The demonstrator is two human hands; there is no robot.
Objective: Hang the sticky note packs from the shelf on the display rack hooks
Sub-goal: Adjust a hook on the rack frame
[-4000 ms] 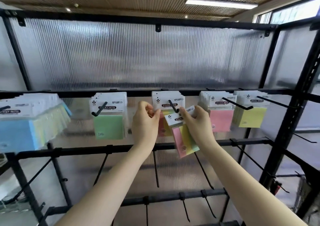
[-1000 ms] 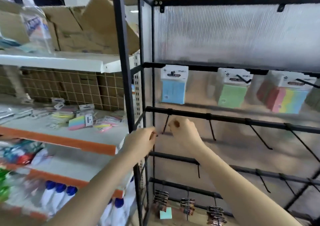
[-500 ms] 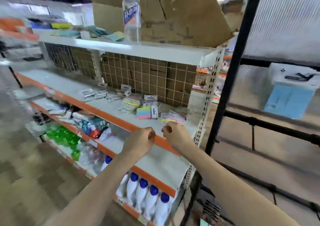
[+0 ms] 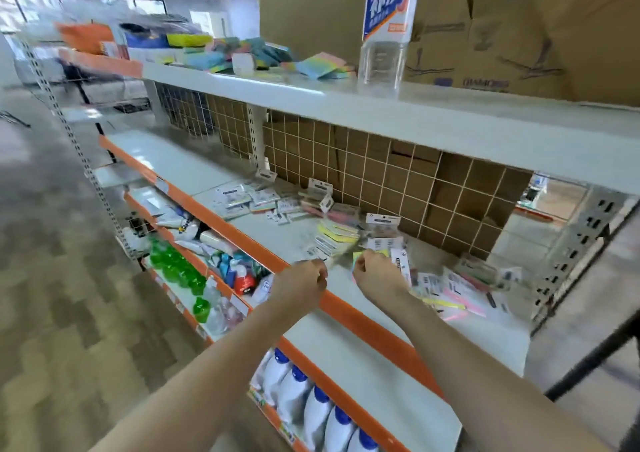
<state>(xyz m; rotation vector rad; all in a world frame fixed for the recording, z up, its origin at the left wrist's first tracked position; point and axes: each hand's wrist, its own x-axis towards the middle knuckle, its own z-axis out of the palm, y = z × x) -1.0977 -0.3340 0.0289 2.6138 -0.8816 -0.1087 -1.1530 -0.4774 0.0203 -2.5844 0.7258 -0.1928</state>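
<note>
Several sticky note packs (image 4: 337, 233) lie scattered on the middle shelf (image 4: 363, 341), which is white with an orange front edge. More packs (image 4: 450, 289) lie further right. My left hand (image 4: 304, 282) hovers over the shelf's front edge with its fingers curled and nothing in it. My right hand (image 4: 375, 273) is curled too, just in front of a yellow-green pack (image 4: 360, 254); I see no pack in its grip. Of the display rack only a black bar (image 4: 595, 351) shows at the right edge.
A water bottle (image 4: 384, 26) and cardboard boxes (image 4: 502, 36) stand on the top shelf, with coloured note blocks (image 4: 322, 65) to their left. White bottles with blue caps (image 4: 311, 406) and green bottles (image 4: 173, 261) fill the lower shelves. An aisle floor lies at left.
Four seconds ago both hands were hanging a pack on a rack hook. My view has since swung left from the rack to the shelf, and both empty hands now reach over the scattered packs.
</note>
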